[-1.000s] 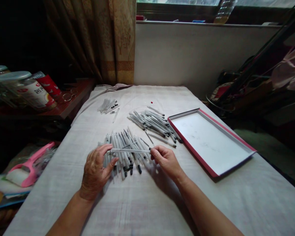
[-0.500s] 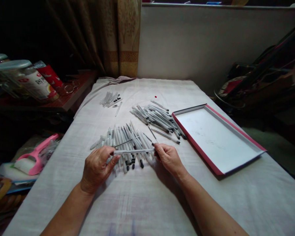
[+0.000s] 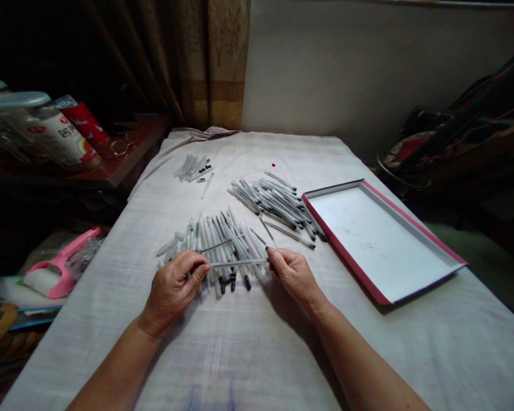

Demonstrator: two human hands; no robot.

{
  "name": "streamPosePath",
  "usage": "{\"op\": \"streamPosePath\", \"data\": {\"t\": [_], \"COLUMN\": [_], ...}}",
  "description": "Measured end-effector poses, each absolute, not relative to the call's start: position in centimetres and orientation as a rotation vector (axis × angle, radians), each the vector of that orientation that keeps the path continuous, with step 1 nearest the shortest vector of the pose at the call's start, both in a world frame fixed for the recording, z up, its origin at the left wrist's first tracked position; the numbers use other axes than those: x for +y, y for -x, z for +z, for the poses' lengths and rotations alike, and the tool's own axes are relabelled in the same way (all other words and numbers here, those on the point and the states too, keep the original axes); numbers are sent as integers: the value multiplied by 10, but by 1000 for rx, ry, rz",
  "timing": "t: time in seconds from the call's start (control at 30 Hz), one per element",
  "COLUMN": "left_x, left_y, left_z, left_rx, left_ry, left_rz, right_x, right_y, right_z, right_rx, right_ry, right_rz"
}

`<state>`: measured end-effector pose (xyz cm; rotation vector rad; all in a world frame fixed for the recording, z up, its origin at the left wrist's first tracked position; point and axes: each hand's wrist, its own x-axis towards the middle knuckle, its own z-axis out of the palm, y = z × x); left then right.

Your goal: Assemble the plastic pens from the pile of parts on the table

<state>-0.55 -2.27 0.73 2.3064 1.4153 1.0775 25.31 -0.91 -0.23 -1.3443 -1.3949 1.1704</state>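
My left hand [image 3: 175,288] and my right hand [image 3: 294,275] hold one clear pen barrel [image 3: 239,262] level between them, each pinching one end. A thin dark refill [image 3: 216,246] sticks out from my left fingers toward the right. Just beyond the hands lies a near pile of clear pens with black tips [image 3: 223,245] on the white cloth [image 3: 257,342]. A second pile of pens [image 3: 276,202] lies farther back right, and a small bunch of pen parts [image 3: 192,169] sits at the far left.
A shallow white tray with a red rim [image 3: 415,288] lies to the right. On the left stand a dark shelf with plastic jars [image 3: 47,131] and a red packet, with a pink roller [image 3: 60,268] lower down. Curtain and wall stand behind.
My left hand has closed from resting on the pile to pinching the barrel's left end together with the thin refill. The view has tipped downward.
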Motion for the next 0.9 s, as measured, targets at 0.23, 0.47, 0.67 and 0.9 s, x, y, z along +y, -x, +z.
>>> {"op": "streamPosePath", "data": {"t": [0.23,0.47,0.67,0.9], "left_x": [-23,-26,-25,-26], "left_y": [9,5,4,5], "left_z": [6,9,11,11], "left_rx": [1378,1356,1371,1389], "left_ry": [-2568,-2725,-2613,-2214], "left_rz": [1139,1101,1082,1036], "right_x": [-7,-8,-9,-9], "right_y": [-256,-258,-258,-263], "right_z": [-4,-1,-1,-3], "right_rx": [-1356,-1360,-1289,-1224], "right_ry": [1331,1335,1242,1103], "right_rz": [1180,1150,1214,1253]}}
